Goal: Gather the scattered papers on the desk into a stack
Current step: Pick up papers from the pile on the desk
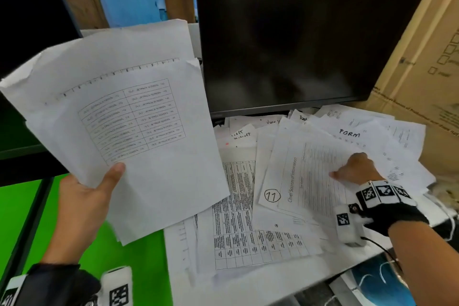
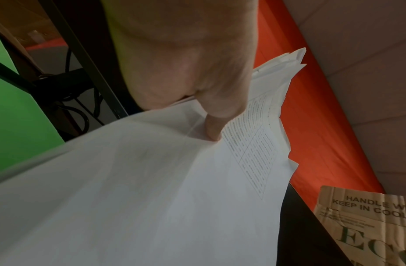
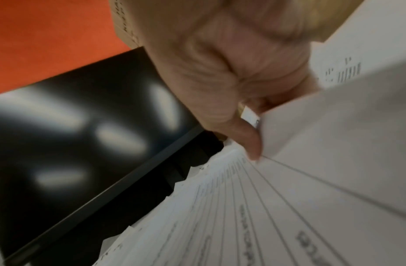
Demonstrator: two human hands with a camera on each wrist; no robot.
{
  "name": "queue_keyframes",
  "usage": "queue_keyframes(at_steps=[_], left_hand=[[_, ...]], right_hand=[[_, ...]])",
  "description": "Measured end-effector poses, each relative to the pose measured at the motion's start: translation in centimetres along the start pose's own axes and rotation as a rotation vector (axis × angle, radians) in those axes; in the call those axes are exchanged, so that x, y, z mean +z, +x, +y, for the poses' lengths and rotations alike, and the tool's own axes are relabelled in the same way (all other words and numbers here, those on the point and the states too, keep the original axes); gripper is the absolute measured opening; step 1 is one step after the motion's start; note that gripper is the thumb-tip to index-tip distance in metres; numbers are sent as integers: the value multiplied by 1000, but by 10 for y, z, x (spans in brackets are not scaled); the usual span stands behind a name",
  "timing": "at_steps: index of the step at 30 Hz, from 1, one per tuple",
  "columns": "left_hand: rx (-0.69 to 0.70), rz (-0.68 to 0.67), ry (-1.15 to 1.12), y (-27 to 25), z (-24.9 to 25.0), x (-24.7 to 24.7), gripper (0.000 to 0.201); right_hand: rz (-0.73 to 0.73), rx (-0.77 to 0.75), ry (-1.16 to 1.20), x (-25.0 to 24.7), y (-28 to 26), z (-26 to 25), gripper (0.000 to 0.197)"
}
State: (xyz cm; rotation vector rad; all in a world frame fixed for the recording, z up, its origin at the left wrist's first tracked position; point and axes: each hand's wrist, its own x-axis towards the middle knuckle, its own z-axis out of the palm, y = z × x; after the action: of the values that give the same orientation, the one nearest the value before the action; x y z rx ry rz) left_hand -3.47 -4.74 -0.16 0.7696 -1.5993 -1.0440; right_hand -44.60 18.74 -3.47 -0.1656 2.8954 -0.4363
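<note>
My left hand [image 1: 99, 189] holds up a bundle of several white sheets [image 1: 119, 126] above the desk's left side, thumb on top of a printed table; in the left wrist view the thumb [image 2: 212, 126] presses on that bundle [image 2: 152, 189]. Loose papers [image 1: 248, 218] lie spread over the white desk [image 1: 285, 278] below the monitor. My right hand [image 1: 352, 169] pinches the edge of a form sheet marked "11" [image 1: 305, 181] on the right of the pile; the right wrist view shows the thumb [image 3: 250, 142] gripping that sheet [image 3: 311, 198].
A dark monitor [image 1: 298, 40] stands behind the papers. A large cardboard box [image 1: 427, 57] rises at the right. Another dark screen [image 1: 27, 27] is at the far left, with green surface [image 1: 139, 256] beside the desk. A handwritten "FORM" sheet [image 1: 352, 134] lies at the back right.
</note>
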Motion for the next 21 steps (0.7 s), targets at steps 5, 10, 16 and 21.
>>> queue_keyframes(at_steps=[5,10,16,21], left_hand=[[12,15,29,-1,8,0,27],[3,-9,30,-7,20,8,28],[-7,-40,37,-17,44,16,67],[-149,65,-85,8,-25,-22,53]], right_hand=[[96,-143,394,-20,1,7,21],[-103,-154,204,-11,-11,-9,43],[-135,-85,-131,17,-24,-31,93],[-127,12,-187,18,-17,-34,105]])
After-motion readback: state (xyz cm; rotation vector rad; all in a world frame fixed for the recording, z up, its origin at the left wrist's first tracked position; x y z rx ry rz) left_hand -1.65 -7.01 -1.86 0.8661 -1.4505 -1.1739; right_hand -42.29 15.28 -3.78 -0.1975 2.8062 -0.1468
